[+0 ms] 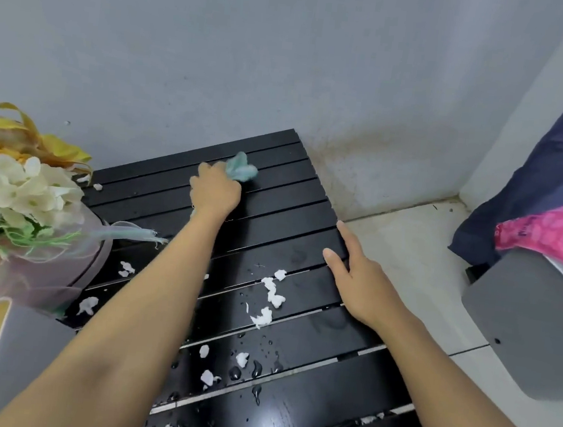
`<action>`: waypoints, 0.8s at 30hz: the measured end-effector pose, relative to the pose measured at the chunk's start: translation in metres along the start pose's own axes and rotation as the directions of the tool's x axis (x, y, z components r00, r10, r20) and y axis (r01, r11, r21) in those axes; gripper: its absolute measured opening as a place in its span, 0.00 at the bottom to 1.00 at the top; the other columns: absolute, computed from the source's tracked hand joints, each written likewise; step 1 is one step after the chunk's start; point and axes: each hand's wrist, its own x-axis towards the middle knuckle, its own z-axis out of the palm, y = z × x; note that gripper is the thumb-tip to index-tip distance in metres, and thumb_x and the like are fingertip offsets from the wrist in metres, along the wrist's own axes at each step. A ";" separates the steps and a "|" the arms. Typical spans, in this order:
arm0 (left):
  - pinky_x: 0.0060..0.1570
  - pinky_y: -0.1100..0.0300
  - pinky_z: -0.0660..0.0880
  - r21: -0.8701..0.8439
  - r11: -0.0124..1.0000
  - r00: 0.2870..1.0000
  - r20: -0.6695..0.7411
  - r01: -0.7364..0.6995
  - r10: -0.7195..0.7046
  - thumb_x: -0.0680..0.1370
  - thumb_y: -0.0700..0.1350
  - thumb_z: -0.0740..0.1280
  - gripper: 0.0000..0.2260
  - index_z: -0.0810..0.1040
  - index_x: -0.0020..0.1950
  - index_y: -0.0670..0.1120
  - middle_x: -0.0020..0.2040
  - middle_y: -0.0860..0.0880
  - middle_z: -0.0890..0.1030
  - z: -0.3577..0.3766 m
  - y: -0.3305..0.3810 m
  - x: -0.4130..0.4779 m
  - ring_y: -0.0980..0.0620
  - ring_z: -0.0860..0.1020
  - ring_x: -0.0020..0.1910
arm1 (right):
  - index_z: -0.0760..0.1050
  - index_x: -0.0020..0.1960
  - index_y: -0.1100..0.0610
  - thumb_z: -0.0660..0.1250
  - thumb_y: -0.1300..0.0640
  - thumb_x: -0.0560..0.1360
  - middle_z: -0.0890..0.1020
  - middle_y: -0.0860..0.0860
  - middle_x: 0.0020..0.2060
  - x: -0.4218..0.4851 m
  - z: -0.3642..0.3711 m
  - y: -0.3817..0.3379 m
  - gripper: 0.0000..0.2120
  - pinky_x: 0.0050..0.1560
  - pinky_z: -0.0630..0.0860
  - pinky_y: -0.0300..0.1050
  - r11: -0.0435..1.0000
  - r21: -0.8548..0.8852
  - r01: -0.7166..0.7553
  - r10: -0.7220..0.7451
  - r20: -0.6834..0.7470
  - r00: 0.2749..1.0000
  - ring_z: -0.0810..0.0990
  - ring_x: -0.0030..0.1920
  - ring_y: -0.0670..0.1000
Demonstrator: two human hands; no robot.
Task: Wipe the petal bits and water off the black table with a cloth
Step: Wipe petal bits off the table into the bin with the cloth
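Observation:
The black slatted table (290,214) runs from the wall toward me. My left hand (215,191) is at its far end, closed on a crumpled pale-green cloth (241,170) that presses on the slats. My right hand (353,272) lies flat with fingers apart on the table's right edge, holding nothing. White petal bits (272,295) are scattered over the middle and near slats. Water drops (256,369) bead on the near slats.
A bouquet of white, orange and yellow flowers (17,194) in pale wrapping stands at the table's left edge. A grey wall rises behind. To the right are a tiled floor, a grey box (531,323) and dark blue and pink fabric (553,229).

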 end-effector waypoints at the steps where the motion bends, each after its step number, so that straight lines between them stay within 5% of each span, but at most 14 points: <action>1: 0.58 0.46 0.69 0.072 0.997 0.999 -0.004 -0.040 0.040 0.74 0.39 0.59 0.20 0.74 0.65 0.47 0.63 0.41 0.71 0.005 0.007 -0.008 0.35 0.70 0.60 | 0.46 0.75 0.35 0.50 0.38 0.79 0.79 0.54 0.36 0.000 0.000 0.001 0.26 0.48 0.78 0.55 1.000 0.022 -0.007 0.007 -0.001 1.000 0.79 0.38 0.52; 5: 0.51 0.49 0.68 0.115 0.934 0.939 -0.025 -0.339 0.344 0.71 0.34 0.60 0.27 0.74 0.67 0.53 0.59 0.45 0.74 0.014 0.017 -0.086 0.39 0.70 0.51 | 0.46 0.73 0.32 0.50 0.37 0.79 0.80 0.54 0.37 0.002 0.000 0.001 0.25 0.48 0.78 0.55 0.998 0.050 -0.026 0.025 0.019 0.999 0.80 0.39 0.53; 8: 0.49 0.53 0.69 -0.082 0.850 0.843 0.110 -0.520 0.527 0.69 0.33 0.59 0.29 0.76 0.65 0.57 0.53 0.51 0.75 0.003 0.010 -0.143 0.44 0.70 0.47 | 0.46 0.74 0.33 0.50 0.38 0.79 0.78 0.51 0.36 0.003 -0.001 0.001 0.25 0.49 0.77 0.54 0.999 0.030 -0.026 0.026 0.013 1.000 0.79 0.39 0.51; 11: 0.46 0.56 0.76 -0.222 0.888 0.867 0.217 -0.403 0.448 0.68 0.36 0.60 0.22 0.81 0.54 0.56 0.45 0.50 0.82 -0.013 0.012 -0.102 0.45 0.79 0.46 | 0.46 0.75 0.35 0.48 0.39 0.80 0.80 0.52 0.37 0.003 0.000 0.000 0.24 0.49 0.77 0.54 1.000 0.018 -0.017 0.016 0.011 1.000 0.79 0.39 0.52; 13: 0.53 0.50 0.76 -0.117 0.953 0.953 0.092 -0.279 0.290 0.70 0.38 0.60 0.21 0.79 0.59 0.54 0.52 0.44 0.80 -0.014 0.014 -0.053 0.41 0.78 0.52 | 0.46 0.75 0.36 0.47 0.40 0.81 0.81 0.52 0.39 0.002 0.000 0.000 0.24 0.50 0.77 0.54 1.000 0.007 -0.008 0.007 0.008 1.000 0.79 0.41 0.53; 16: 0.60 0.46 0.67 0.150 0.974 0.983 0.091 -0.171 0.158 0.74 0.37 0.58 0.23 0.71 0.69 0.49 0.64 0.42 0.71 -0.001 0.018 -0.028 0.36 0.70 0.60 | 0.46 0.75 0.36 0.45 0.41 0.81 0.80 0.52 0.38 0.001 0.000 0.000 0.23 0.51 0.76 0.54 1.000 -0.010 -0.009 0.009 -0.001 1.000 0.78 0.41 0.53; 21: 0.51 0.51 0.61 0.200 0.922 0.944 0.083 -0.331 0.320 0.71 0.36 0.59 0.28 0.72 0.68 0.55 0.61 0.49 0.72 0.005 0.016 -0.104 0.42 0.69 0.54 | 0.46 0.74 0.35 0.43 0.42 0.81 0.80 0.51 0.41 0.002 0.000 0.001 0.22 0.52 0.75 0.55 0.998 -0.061 -0.020 0.020 -0.004 1.000 0.78 0.44 0.54; 24: 0.50 0.54 0.63 -0.021 0.882 0.859 0.216 -0.472 0.465 0.70 0.35 0.61 0.29 0.73 0.66 0.60 0.55 0.55 0.73 -0.013 0.004 -0.170 0.47 0.69 0.52 | 0.46 0.75 0.36 0.43 0.42 0.81 0.80 0.52 0.44 0.004 0.001 0.001 0.22 0.51 0.75 0.55 0.995 -0.098 -0.024 0.022 -0.016 1.000 0.77 0.45 0.56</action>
